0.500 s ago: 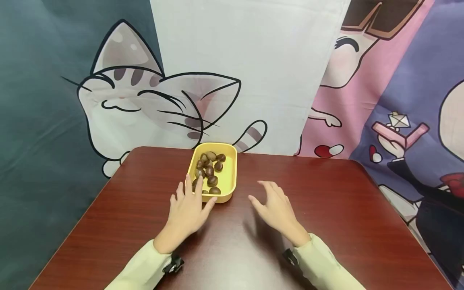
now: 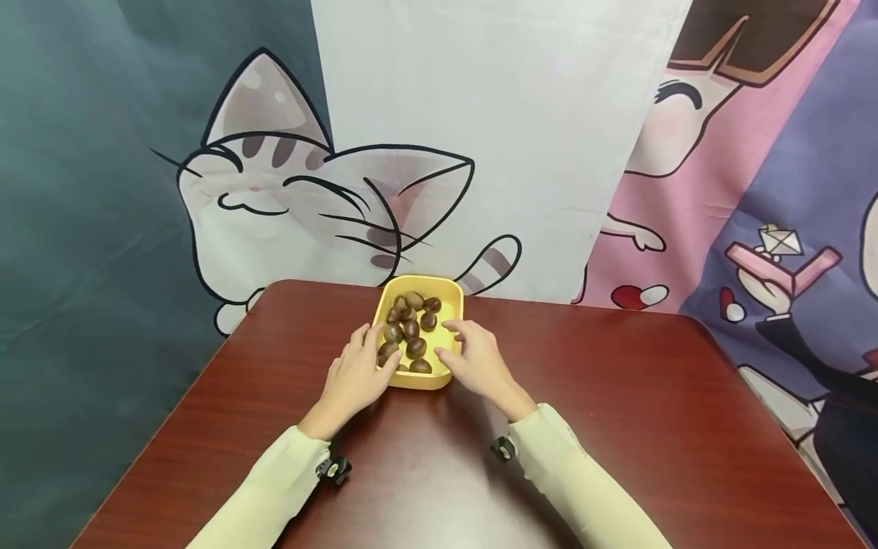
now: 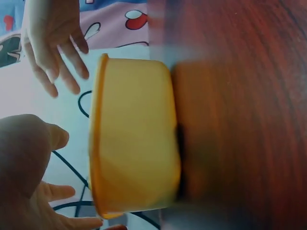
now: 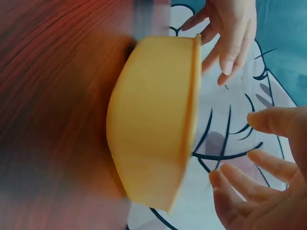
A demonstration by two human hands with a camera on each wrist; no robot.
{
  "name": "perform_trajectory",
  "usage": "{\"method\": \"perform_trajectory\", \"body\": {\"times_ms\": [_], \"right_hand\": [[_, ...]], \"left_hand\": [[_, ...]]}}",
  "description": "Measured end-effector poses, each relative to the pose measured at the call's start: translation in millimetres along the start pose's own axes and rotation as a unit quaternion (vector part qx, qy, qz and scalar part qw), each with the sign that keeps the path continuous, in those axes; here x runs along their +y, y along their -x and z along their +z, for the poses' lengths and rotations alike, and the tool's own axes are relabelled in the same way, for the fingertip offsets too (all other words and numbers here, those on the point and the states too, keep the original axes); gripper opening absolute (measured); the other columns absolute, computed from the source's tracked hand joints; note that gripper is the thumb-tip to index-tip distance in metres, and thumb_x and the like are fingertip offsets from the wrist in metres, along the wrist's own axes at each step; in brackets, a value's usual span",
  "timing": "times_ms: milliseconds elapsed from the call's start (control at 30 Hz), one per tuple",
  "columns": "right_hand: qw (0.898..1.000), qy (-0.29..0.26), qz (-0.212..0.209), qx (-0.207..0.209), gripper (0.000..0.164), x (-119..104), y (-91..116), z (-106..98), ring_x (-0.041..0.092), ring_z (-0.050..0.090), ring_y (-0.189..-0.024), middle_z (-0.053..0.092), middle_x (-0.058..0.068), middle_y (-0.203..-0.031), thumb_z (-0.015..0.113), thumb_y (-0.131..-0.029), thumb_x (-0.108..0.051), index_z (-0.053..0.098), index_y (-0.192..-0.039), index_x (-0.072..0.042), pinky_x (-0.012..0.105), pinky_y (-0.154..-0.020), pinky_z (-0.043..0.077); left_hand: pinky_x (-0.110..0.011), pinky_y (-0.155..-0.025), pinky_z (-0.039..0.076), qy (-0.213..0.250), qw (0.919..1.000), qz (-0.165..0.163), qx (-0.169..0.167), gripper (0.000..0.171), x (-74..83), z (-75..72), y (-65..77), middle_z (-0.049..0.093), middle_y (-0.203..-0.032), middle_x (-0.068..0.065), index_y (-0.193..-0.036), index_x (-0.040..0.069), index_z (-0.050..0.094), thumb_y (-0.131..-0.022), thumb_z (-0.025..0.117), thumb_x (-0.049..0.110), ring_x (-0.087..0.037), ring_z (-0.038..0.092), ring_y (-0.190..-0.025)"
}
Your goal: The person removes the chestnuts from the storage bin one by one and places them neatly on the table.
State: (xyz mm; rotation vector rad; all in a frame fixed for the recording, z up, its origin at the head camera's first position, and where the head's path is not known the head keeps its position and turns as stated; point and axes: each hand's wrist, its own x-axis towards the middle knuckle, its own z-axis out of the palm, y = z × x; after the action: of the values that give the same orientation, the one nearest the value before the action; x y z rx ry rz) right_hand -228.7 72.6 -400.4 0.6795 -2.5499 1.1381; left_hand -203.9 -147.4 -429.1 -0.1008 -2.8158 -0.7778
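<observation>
A yellow rectangular container (image 2: 424, 382) stands on the table, with several brown chestnuts (image 2: 416, 348) inside. Over its left side is my left hand (image 2: 357, 377), thumb and fingers spread and holding nothing. My right hand (image 2: 480, 366) hovers by the right rim, its fingers loosely bent and also holding nothing. In the left wrist view, the container's plain wall (image 3: 134, 134) hides the chestnuts, and the left hand (image 3: 24, 163) lies beyond rim height. The right wrist view shows the right hand (image 4: 264, 191) apart from the container (image 4: 153, 115).
The reddish-brown wooden table (image 2: 617, 427) extends around the container on both sides. Behind its far edge hangs a cloth backdrop (image 2: 535, 114) printed with a cartoon cat and figures. A small dark device (image 2: 334, 468) sits at each wrist.
The right hand has moved left, from the bare table to the container's right rim. My left hand has shifted toward the container's left side. The head view has turned slightly left.
</observation>
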Motion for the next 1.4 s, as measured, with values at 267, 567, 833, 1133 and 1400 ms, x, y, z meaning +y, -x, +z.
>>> {"method": "perform_trajectory", "body": {"times_ms": [267, 567, 833, 1133, 1400], "right_hand": [[0.998, -0.033, 0.010, -0.061, 0.045, 3, -17, 23, 0.036, 0.065, -0.104, 0.065, 0.016, -0.122, 0.076, -0.081, -0.011, 0.066, -0.123, 0.001, 0.046, -0.086, 0.053], [0.976, -0.008, 0.005, -0.219, 0.039, 13, -36, 36, 0.029, 0.068, -0.095, 0.072, 0.015, -0.105, 0.083, -0.077, -0.011, 0.071, -0.112, 0.000, 0.036, -0.078, 0.053], [0.953, 0.039, -0.008, -0.300, 0.030, 17, -50, 37, 0.026, 0.068, -0.094, 0.074, 0.008, -0.093, 0.081, -0.073, -0.002, 0.076, -0.102, -0.005, 0.031, -0.079, 0.052], [0.936, 0.116, -0.078, -0.322, 0.024, 16, -56, 45, 0.022, 0.071, -0.092, 0.076, 0.008, -0.088, 0.077, -0.077, 0.002, 0.076, -0.101, -0.004, 0.034, -0.082, 0.054], [0.952, 0.081, -0.096, -0.280, 0.022, 20, -53, 48, 0.016, 0.069, -0.080, 0.073, 0.002, -0.079, 0.077, -0.072, -0.001, 0.074, -0.094, -0.003, 0.028, -0.073, 0.053]], "left_hand": [[-0.059, -0.084, 0.048, 0.073, 0.9960, -0.014, 0.049, 0.048, -9.7, 9.8, -7.6, 0.045, -0.147, -0.010, -0.139, 0.017, 0.054, -0.097, 0.058, 0.039, -0.034, 0.059, -0.117], [-0.056, -0.094, 0.045, 0.149, 0.9871, -0.039, 0.045, 0.040, -26.2, 25.7, -9.2, 0.053, -0.139, -0.011, -0.132, 0.013, 0.062, -0.094, 0.064, 0.027, -0.032, 0.051, -0.128], [-0.056, -0.094, 0.044, 0.160, 0.9851, -0.058, 0.027, 0.044, -26.2, 28.0, -9.1, 0.059, -0.133, -0.013, -0.136, 0.013, 0.059, -0.095, 0.063, 0.029, -0.034, 0.053, -0.125], [-0.056, -0.095, 0.044, 0.162, 0.9849, -0.054, 0.028, 0.047, -25.0, 27.3, -12.3, 0.060, -0.133, -0.017, -0.137, 0.011, 0.057, -0.094, 0.066, 0.028, -0.037, 0.054, -0.124], [-0.055, -0.098, 0.042, 0.164, 0.9846, -0.059, 0.014, 0.049, -25.0, 24.8, -9.8, 0.057, -0.137, -0.016, -0.139, 0.011, 0.055, -0.095, 0.064, 0.029, -0.034, 0.052, -0.125]]}}
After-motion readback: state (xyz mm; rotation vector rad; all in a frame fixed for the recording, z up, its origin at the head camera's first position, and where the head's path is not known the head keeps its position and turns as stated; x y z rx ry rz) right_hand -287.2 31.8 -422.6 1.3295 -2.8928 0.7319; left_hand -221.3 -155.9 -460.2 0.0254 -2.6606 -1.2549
